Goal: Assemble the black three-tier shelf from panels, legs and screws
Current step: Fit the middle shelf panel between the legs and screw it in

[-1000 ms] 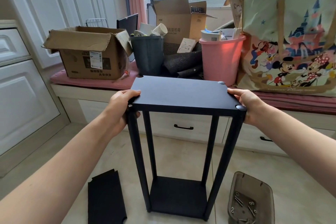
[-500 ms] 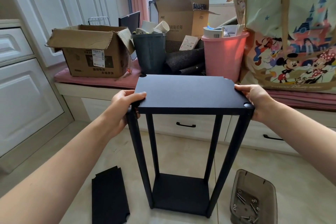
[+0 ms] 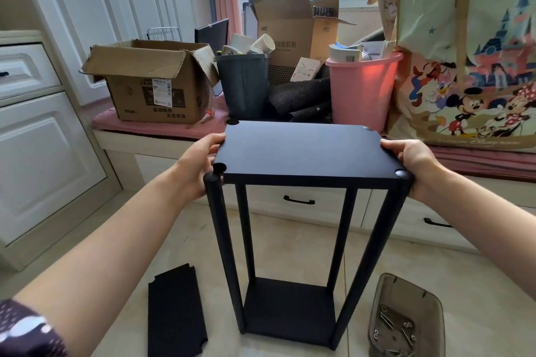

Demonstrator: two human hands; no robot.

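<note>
Black panels and legs already form most of a frame: a bottom panel [image 3: 287, 309] sits on the floor with four legs [image 3: 224, 255] rising from its corners, and a top panel [image 3: 301, 148] rests across them. It does not look seated yet, since the near left leg's top stands just outside its corner notch. The left hand [image 3: 200, 159] grasps the panel's left edge with the thumb on top, and the right hand [image 3: 412, 162] grasps the right edge beside the near right leg top. A third panel [image 3: 175, 313] lies flat on the floor to the left, so the middle tier appears still to be fitted, and screws [image 3: 391, 327] wait in a plastic tray [image 3: 406, 293] on the right. Open tile surrounds the frame, though the window bench [image 3: 162, 139] and its drawers stand close behind it.
</note>
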